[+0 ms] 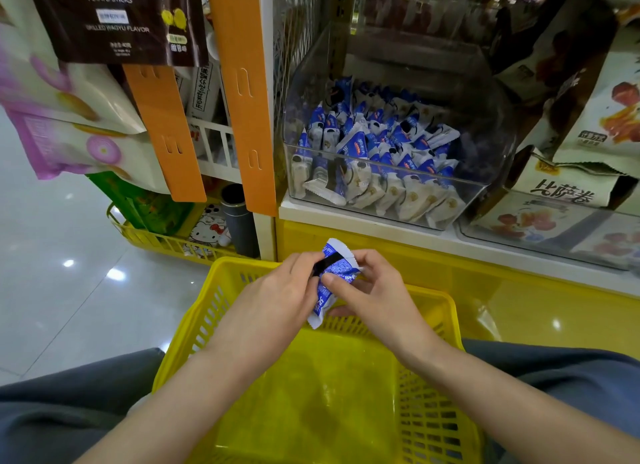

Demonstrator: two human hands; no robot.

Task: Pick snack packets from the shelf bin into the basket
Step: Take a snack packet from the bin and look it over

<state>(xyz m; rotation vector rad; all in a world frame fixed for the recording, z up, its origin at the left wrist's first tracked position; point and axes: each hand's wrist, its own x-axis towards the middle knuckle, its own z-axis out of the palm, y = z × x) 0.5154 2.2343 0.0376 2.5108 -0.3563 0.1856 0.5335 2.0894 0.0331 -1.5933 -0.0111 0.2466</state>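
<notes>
Packet (333, 281) being pinched by left hand (277, 297) and right hand (375, 292) above basket (211, 311) | advising: lowering inside rim, then releasing

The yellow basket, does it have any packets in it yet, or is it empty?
Empty: the basket's floor shows bare. The only packet near it is held above it by both hands.

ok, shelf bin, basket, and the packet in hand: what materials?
Shelf bin: clear rigid plastic, likely acrylic; packets show through its glossy walls. Basket: yellow moulded plastic with slotted walls and a shiny floor. Packet, gripped by left hand and right hand: thin crinkly printed film with a serrated end seal.
</notes>
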